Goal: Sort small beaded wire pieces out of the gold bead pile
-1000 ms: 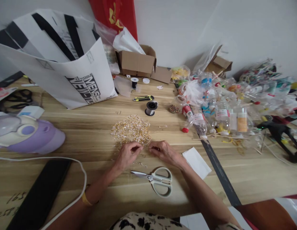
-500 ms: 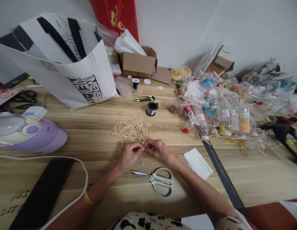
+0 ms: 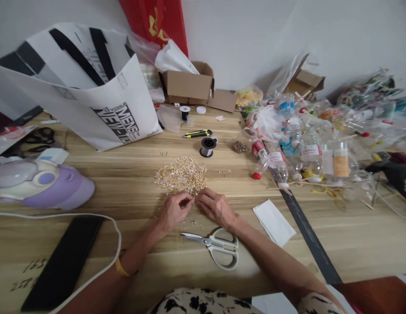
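While both forearms rest on the table (image 3: 91, 174), the left hand (image 3: 174, 210) and right hand (image 3: 215, 206) meet fingertip to fingertip at the near edge of the bead pile (image 3: 181, 175), each pinched on something too small to identify; working beside the pile probably keeps loose pieces within reach. Scissors (image 3: 216, 245) lie just behind the wrists, blades closed. A wire spool (image 3: 207, 147) and knife (image 3: 196, 133) sit beyond the pile.
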A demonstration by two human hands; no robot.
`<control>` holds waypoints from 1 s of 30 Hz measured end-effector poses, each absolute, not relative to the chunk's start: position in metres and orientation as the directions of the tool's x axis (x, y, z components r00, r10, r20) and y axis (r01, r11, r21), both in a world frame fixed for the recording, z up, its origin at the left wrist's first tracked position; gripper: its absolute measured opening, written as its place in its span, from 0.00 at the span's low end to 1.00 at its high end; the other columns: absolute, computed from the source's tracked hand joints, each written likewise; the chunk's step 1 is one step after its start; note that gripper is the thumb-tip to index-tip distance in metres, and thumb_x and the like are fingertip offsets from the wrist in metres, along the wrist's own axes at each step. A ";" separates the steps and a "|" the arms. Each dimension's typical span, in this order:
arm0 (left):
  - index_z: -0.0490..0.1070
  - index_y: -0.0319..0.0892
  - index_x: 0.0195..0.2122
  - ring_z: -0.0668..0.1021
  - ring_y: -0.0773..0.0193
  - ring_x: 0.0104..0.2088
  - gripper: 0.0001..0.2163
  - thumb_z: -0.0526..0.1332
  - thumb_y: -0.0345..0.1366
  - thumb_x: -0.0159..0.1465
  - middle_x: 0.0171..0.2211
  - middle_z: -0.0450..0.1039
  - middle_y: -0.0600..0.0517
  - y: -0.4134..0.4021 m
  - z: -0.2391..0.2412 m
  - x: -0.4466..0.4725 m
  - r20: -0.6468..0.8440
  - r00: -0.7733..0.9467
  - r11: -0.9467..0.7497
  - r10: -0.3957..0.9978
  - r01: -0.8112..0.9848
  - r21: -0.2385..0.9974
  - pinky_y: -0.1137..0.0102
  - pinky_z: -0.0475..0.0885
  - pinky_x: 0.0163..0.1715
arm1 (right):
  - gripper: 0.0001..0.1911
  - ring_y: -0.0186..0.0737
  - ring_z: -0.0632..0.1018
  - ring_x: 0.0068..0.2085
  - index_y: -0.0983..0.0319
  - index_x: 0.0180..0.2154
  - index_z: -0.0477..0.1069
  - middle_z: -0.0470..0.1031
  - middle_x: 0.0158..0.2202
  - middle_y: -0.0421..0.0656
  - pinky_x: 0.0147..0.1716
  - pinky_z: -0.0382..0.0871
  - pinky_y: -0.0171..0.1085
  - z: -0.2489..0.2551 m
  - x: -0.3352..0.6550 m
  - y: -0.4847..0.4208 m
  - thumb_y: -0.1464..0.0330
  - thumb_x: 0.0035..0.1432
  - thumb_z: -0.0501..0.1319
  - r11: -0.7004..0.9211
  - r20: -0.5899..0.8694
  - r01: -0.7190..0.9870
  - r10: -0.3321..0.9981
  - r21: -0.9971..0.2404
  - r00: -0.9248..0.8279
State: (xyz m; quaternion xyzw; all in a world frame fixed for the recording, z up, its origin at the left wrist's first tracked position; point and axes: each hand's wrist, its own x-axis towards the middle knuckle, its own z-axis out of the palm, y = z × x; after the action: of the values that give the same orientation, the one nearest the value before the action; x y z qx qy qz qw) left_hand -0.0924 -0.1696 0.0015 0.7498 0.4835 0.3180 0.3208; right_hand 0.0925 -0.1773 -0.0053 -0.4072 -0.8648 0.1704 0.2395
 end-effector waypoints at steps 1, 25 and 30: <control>0.70 0.40 0.25 0.73 0.67 0.25 0.06 0.56 0.30 0.57 0.23 0.73 0.53 -0.169 0.001 -0.093 0.172 0.332 -0.332 0.927 0.522 0.785 0.74 0.67 0.28 | 0.11 0.35 0.74 0.36 0.62 0.40 0.70 0.71 0.40 0.47 0.34 0.65 0.31 -0.006 0.093 -0.177 0.70 0.66 0.49 0.616 0.282 0.636 0.784 -0.465 -0.553; 0.71 0.39 0.27 0.74 0.66 0.28 0.05 0.57 0.30 0.60 0.26 0.74 0.52 -0.169 -0.003 -0.098 0.166 0.340 -0.314 0.926 0.449 0.837 0.73 0.67 0.31 | 0.09 0.36 0.73 0.32 0.63 0.39 0.69 0.73 0.35 0.46 0.30 0.66 0.33 -0.016 0.092 -0.179 0.70 0.65 0.51 0.674 0.444 0.636 0.733 -0.375 -0.515; 0.71 0.39 0.27 0.74 0.67 0.27 0.05 0.58 0.30 0.59 0.25 0.73 0.53 -0.168 -0.005 -0.099 0.161 0.319 -0.293 0.934 0.427 0.855 0.74 0.67 0.29 | 0.08 0.37 0.74 0.33 0.62 0.40 0.69 0.73 0.35 0.46 0.31 0.67 0.34 -0.016 0.092 -0.179 0.71 0.65 0.52 0.678 0.476 0.623 0.728 -0.390 -0.494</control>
State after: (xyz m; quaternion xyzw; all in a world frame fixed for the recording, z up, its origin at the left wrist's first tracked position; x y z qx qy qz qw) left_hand -0.0989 -0.1677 -0.0053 0.7253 0.4691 0.3470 0.3653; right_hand 0.0920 -0.1786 -0.0162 -0.3927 -0.8602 0.0831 0.3145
